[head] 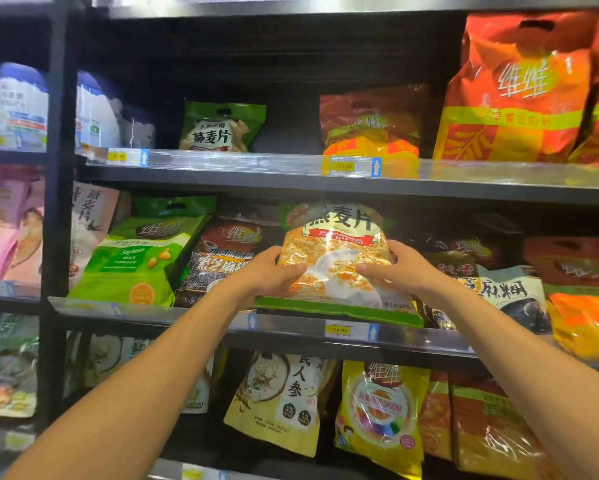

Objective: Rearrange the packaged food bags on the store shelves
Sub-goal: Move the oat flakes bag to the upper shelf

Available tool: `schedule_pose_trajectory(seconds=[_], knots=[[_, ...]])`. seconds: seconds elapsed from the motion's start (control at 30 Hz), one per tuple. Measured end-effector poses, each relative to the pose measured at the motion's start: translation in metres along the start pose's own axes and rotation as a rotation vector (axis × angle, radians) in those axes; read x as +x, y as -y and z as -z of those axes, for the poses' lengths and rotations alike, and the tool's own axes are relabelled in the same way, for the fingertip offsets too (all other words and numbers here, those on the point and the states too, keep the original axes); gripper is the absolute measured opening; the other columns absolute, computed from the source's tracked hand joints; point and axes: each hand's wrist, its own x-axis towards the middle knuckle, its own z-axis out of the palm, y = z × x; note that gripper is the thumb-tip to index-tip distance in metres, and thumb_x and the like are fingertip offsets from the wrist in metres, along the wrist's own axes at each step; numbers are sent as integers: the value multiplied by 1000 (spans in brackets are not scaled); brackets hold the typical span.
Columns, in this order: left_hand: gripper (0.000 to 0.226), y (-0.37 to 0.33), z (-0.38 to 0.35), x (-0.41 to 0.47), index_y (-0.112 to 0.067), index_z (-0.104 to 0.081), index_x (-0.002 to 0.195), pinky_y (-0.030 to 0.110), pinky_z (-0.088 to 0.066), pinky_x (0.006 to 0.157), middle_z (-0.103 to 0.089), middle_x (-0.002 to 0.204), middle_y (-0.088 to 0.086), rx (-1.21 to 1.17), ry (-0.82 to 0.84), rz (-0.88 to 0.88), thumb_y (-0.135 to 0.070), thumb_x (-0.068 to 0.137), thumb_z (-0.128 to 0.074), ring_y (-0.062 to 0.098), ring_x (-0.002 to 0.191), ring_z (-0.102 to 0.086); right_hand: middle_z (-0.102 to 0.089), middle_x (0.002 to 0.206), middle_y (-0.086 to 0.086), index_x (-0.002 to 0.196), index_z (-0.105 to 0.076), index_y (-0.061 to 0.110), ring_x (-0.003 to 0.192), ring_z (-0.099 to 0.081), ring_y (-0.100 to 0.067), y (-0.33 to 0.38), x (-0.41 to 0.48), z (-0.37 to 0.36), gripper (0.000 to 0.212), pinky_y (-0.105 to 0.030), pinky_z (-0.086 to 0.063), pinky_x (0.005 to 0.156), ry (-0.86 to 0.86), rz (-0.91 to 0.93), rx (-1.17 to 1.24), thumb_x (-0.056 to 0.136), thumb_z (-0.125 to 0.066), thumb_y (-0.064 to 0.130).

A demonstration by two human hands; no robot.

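Dark gap on the upper shelf (291, 171) between green bag (222, 128) and red bag (371, 124) lies open.

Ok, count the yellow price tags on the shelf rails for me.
5 clear ones: top rail left and centre, middle rail under the held bag, bottom rail, left unit's lower rail. Blurred ones at far left may add more.

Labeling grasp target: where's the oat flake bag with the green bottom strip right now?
Head view, centre: the oat flake bag is at the middle shelf, held by left hand and right hand, between black sesame bags.
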Motion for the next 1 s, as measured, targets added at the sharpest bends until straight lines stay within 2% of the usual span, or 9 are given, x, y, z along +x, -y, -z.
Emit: schedule_pose_trajectory(seconds=[0.1, 0.23, 0.37, 0.6, 0.67, 0.73, 0.8, 0.9, 1.0], knots=[[42, 2, 6, -12, -22, -56, 135, 33, -60, 86, -71, 122, 0, -14, 19, 3, -37, 98, -70, 20, 108, -72, -71, 118, 8, 132, -56, 27, 103, -70, -12, 8, -15, -7, 63, -32, -58, 84, -17, -13, 4, 80, -84, 47], [39, 5, 18, -32, -24, -56, 133, 29, -60, 79, -73, 119, -3, -44, 48, -2, -36, 99, -70, 17, 105, -73, -72, 112, 14, 130, -57, 28, 99, -70, -6, 21, -36, -18, 60, -26, -54, 77, -37, -13, 9, 80, -84, 47], [45, 7, 34, -52, -22, -55, 137, 41, -61, 96, -74, 121, 0, -64, 70, -1, -36, 97, -72, 21, 108, -74, -73, 111, 15, 129, -58, 28, 97, -71, -5, 42, -56, -30, 59, -24, -53, 75, -58, -19, 5, 79, -85, 46], [61, 13, 82, -93, -26, -50, 145, 45, -57, 103, -72, 129, -2, -78, 84, -22, -44, 92, -76, 20, 113, -72, -72, 111, 13, 127, -56, 28, 94, -70, -2, 89, -91, -63, 57, -21, -53, 71, -92, 0, 15, 80, -85, 42], [69, 20, 97, -103, -29, -50, 145, 47, -56, 104, -70, 132, -4, -67, 74, -15, -50, 87, -79, 19, 114, -71, -72, 108, 14, 126, -56, 28, 86, -71, 4, 103, -100, -77, 55, -14, -52, 66, -92, 6, 12, 81, -85, 39], [55, 24, 113, -117, -27, -53, 141, 45, -58, 101, -72, 126, -4, -80, 76, -27, -42, 93, -75, 17, 110, -73, -70, 103, 17, 124, -54, 29, 76, -69, 11, 118, -107, -92, 52, -7, -49, 57, -90, 14, 18, 83, -85, 34], [44, 28, 130, -129, -26, -54, 137, 39, -61, 95, -72, 120, -5, -109, 71, -33, -33, 98, -71, 16, 105, -74, -70, 104, 18, 126, -54, 28, 81, -69, 9, 133, -113, -107, 55, -9, -49, 60, -95, 28, 14, 82, -86, 34], [40, 33, 157, -146, -27, -53, 133, 29, -61, 80, -72, 113, -8, -115, 43, -46, -30, 98, -72, 13, 98, -74, -71, 108, 17, 129, -56, 25, 91, -69, 5, 158, -119, -129, 58, -12, -51, 68, -97, 57, 4, 80, -87, 35], [41, 37, 188, -161, -24, -57, 134, 37, -64, 87, -76, 114, -2, -136, 17, -49, -29, 97, -73, 19, 99, -77, -71, 111, 16, 132, -56, 26, 99, -69, 0, 183, -120, -150, 63, -24, -56, 82, -103, 83, -1, 79, -87, 38]])
